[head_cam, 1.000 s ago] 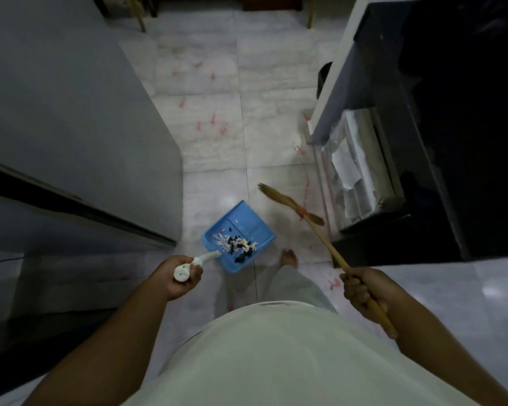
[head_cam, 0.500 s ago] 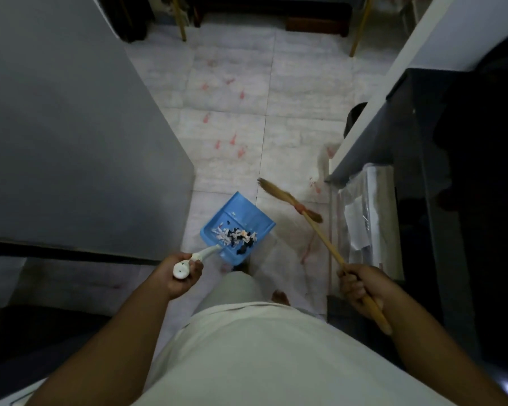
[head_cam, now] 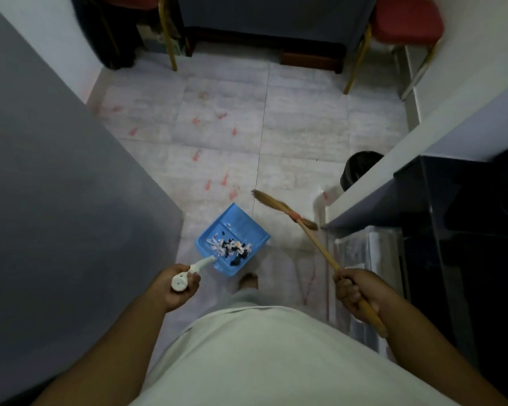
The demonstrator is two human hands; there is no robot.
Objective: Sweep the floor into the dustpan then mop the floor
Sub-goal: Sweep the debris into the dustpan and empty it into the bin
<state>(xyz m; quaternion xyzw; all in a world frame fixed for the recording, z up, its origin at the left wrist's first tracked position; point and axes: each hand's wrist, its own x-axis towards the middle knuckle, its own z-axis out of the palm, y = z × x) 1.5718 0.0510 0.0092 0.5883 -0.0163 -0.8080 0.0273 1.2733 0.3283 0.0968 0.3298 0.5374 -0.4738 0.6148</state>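
A blue dustpan (head_cam: 237, 227) hangs above the pale tiled floor (head_cam: 299, 133), carrying a small heap of white and black scraps (head_cam: 229, 249). My left hand (head_cam: 179, 288) grips its white handle (head_cam: 192, 272) at lower centre-left. My right hand (head_cam: 357, 291) grips the wooden stick of a short broom (head_cam: 320, 244); its straw head (head_cam: 272, 202) points up-left, lifted off the floor, just right of the dustpan. Red smears (head_cam: 214, 183) dot the tiles ahead.
A grey cabinet wall (head_cam: 56, 186) closes the left side. A white counter edge (head_cam: 393, 177) and dark shelving (head_cam: 467, 244) line the right, with a black bin (head_cam: 358, 168) beside it. Red chairs with yellow legs (head_cam: 405, 22) stand at the far end.
I have walked forward along the aisle; the far chairs and the bin came into fuller view. Both hands keep the same hold on dustpan and broom, carried at about the same height.
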